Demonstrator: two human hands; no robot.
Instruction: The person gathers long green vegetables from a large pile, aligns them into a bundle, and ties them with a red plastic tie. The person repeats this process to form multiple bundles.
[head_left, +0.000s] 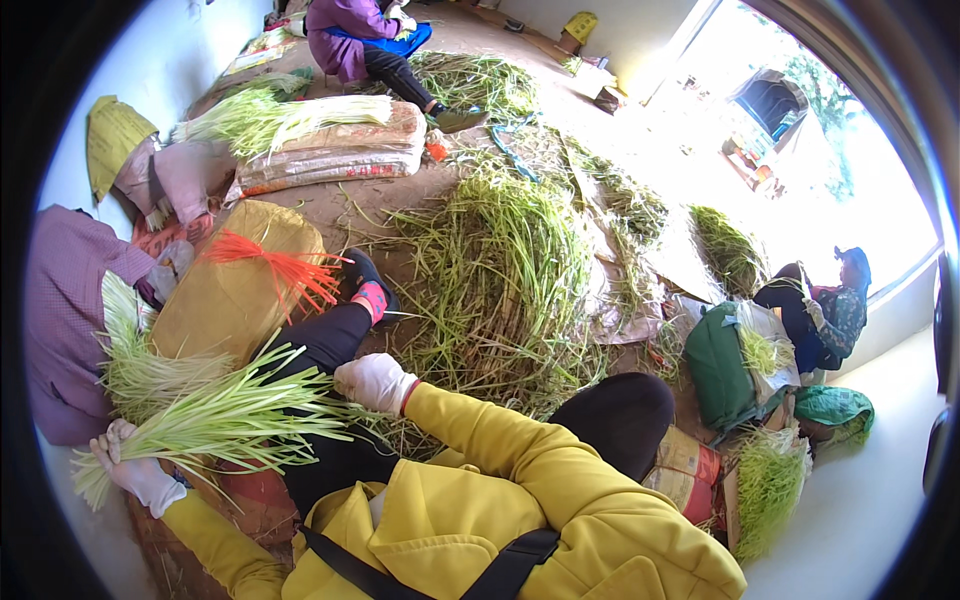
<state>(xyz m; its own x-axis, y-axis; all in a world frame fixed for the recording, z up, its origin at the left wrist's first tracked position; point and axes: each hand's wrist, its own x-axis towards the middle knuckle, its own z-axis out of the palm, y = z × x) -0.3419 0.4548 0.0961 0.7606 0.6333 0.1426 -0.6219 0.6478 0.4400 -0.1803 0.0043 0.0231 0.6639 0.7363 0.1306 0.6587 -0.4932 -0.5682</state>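
My left hand (139, 469), in a white glove, is closed around the pale lower end of a bundle of long green leafy stalks (225, 420). The bundle fans out over my left thigh toward my right hand. At its leaf tips is my gloved right hand (379, 384), with curled fingers; whether a leaf is pinched in them is hidden. Behind the held bundle, a second pile of pale stalks (176, 379) lies against a yellow-wrapped block (240, 277). Orange-red plastic ties (281, 262) are spread on top of that block.
A big heap of loose green leaves (510, 285) covers the floor before me. Close on my left sits a co-worker in a purple checked sleeve (82, 300). Other people work at the back and far right. Stalks lie on stacked sacks (337, 154); a green bundle (720, 367) stands right.
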